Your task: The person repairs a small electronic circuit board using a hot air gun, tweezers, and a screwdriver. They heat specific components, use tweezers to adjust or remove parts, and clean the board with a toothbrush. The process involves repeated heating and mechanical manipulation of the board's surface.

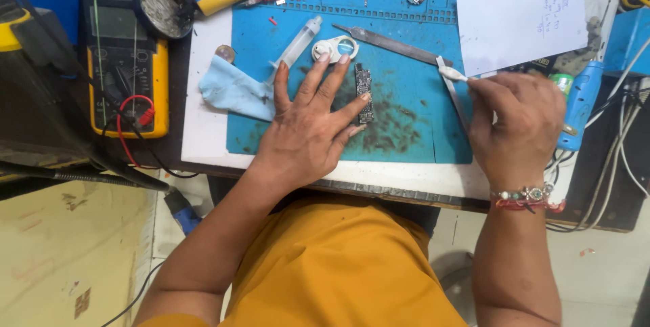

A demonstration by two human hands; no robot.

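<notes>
Head view: left hand [308, 131] lies flat on the blue mat [406, 63], fingers spread, grip released, holding nothing. Its forefinger tip touches the side of a small dark circuit board [363, 92], which lies lengthwise on the mat just right of that hand's fingers. Right hand [518, 124] is clenched on a thin white swab stick [452, 74], pinched between thumb and fingers; the white tip pokes out to the upper left of the grip, above the mat's right edge. A flat metal file [393, 44] lies just beyond the swab tip. White round loupe [335, 48] sits just past the left fingertips, with a clear syringe [298, 42] beside it and a pale blue cloth [233, 90] left of the left hand. Yellow multimeter [125, 56] is well to the left on the surface [203, 137]. White paper sheet [521, 19] lies beyond the right hand.
</notes>
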